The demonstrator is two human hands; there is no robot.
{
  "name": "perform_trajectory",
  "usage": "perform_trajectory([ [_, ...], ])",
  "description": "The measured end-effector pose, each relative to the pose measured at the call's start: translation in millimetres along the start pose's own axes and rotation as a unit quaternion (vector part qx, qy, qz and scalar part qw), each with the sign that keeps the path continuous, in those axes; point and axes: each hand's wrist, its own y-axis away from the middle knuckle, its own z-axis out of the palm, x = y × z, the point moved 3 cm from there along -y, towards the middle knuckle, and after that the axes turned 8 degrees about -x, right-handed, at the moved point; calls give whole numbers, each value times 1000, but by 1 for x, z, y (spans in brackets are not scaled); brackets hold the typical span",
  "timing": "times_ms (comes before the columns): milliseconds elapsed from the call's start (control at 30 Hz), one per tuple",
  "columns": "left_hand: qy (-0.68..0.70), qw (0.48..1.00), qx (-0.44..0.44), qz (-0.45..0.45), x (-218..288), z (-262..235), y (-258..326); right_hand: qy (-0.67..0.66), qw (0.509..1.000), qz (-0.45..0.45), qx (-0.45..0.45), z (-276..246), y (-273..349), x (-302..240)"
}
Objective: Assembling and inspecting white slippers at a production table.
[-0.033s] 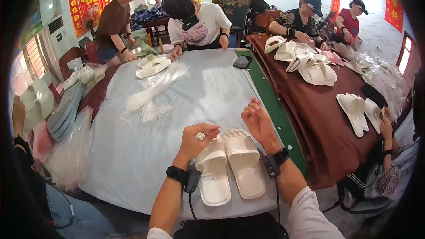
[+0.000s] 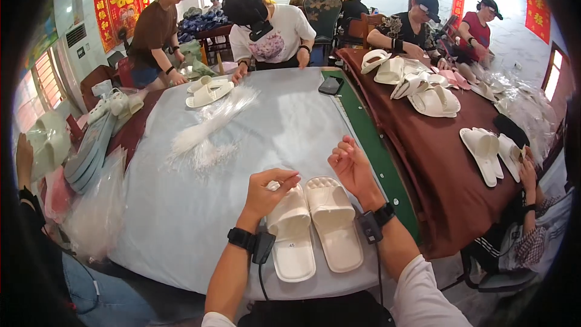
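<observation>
A pair of cream slide slippers lies side by side on the grey cloth in front of me, toes pointing away: the left slipper (image 2: 290,224) and the right slipper (image 2: 334,224). Above the left slipper's toe is my left hand (image 2: 270,191), its thumb and forefinger pinched together. My right hand (image 2: 353,169) is raised just beyond the right slipper's toe, with its fingers curled in. Anything between the fingertips of either hand is too fine to make out. Both wrists wear black straps with small cabled boxes.
A heap of thin clear plastic strands (image 2: 209,130) lies on the grey-covered table (image 2: 290,121). Farther back are another slipper pair (image 2: 210,92) and a dark phone (image 2: 330,85). Slippers (image 2: 434,102) sit on the brown-covered table at right. Plastic bags (image 2: 97,212) lie left. Co-workers surround the tables.
My hands and the slippers are practically unchanged. Across the table, a co-worker's hand has shifted slightly left.
</observation>
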Motion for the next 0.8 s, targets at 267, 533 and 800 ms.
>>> perform_trajectory([
  [267, 255, 963, 80, -10, -4, -7, -1, 228, 960, 156, -44, 12, 5, 7],
  [533, 199, 979, 10, 44, 3, 5, -1, 751, 617, 114, -206, 58, 13, 28],
  [800, 14, 1000, 9, -6, 7, 10, -7, 679, 717, 92, -128, 37, 9, 20],
])
